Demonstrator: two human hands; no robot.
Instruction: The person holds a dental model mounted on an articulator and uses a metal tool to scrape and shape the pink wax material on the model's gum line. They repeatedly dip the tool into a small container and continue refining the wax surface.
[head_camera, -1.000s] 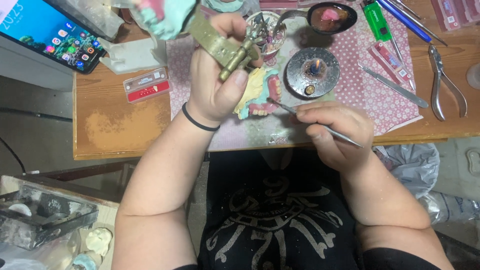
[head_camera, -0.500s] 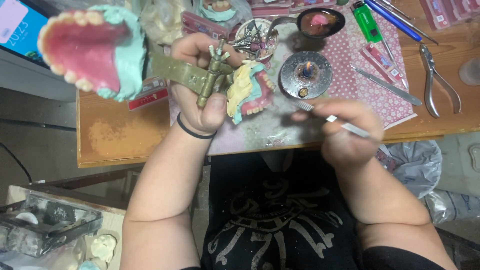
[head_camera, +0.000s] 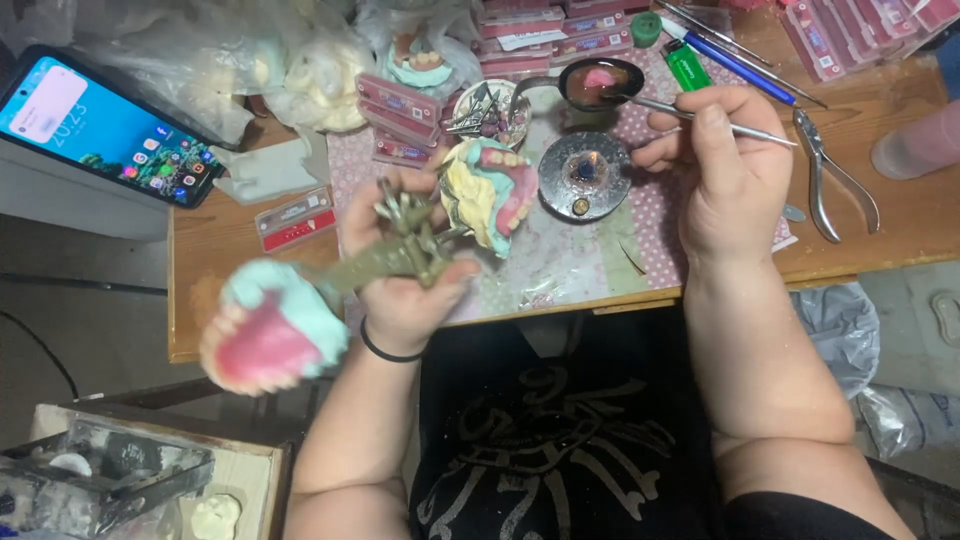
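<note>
My left hand (head_camera: 405, 275) grips a brass dental articulator (head_camera: 400, 245) swung open. Its one arm carries a pink denture on a pale green cast (head_camera: 268, 335) out past the table's near-left edge. The other arm holds a yellow and green cast with pink wax and teeth (head_camera: 487, 192) over the patterned mat (head_camera: 590, 255). My right hand (head_camera: 725, 165) holds a thin metal wax instrument (head_camera: 700, 115). The instrument's tip reaches into a black spoon of pink wax (head_camera: 600, 82). A small round burner (head_camera: 584, 175) sits between the two hands.
A lit phone (head_camera: 100, 130) leans at the far left. Pink tooth-card boxes (head_camera: 400, 110), a bowl of metal burs (head_camera: 487, 110), a green lighter (head_camera: 688, 66), pliers (head_camera: 835, 175) and more tools crowd the wooden table (head_camera: 215, 250). A clear box (head_camera: 100, 480) stands at lower left.
The articulator has swung so the pink denture dropped from upper left to lower left. My right hand rose from the near table edge, bringing the instrument's tip to the spoon.
</note>
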